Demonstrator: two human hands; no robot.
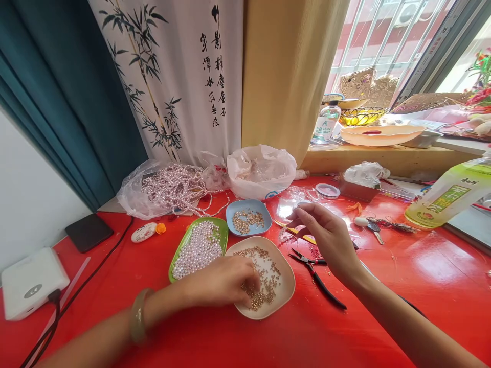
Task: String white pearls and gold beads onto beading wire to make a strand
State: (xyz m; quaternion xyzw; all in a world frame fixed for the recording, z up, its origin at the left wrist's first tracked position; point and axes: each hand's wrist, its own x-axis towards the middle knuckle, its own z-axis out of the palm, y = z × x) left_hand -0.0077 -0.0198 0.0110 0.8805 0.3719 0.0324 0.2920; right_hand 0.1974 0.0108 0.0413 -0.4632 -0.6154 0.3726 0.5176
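My left hand (233, 281), with a bangle (138, 316) on its wrist, reaches into the cream dish (286, 286). Its fingers are curled together, fingertips down among small gold beads (264, 299); what they pinch is hidden. My right hand (326, 237) hovers right of the dishes, thumb and fingers pinched, on something too fine to make out. A small cluster of clear pinkish beads (284, 235) shows just below those fingertips. Black-handled pliers (316, 276) lie beneath that hand. Left of the cream dish, a green dish (177, 255) holds pearl beads (201, 245). Behind stands a blue dish (232, 217) with gold beads.
Strands of pink pearls (172, 186) spill from a plastic bag at the back, beside a white plastic bag (261, 171). A black phone (89, 232), white power bank (34, 282) and cable lie left. A large green-labelled bottle (448, 197) and keys (376, 231) are right.
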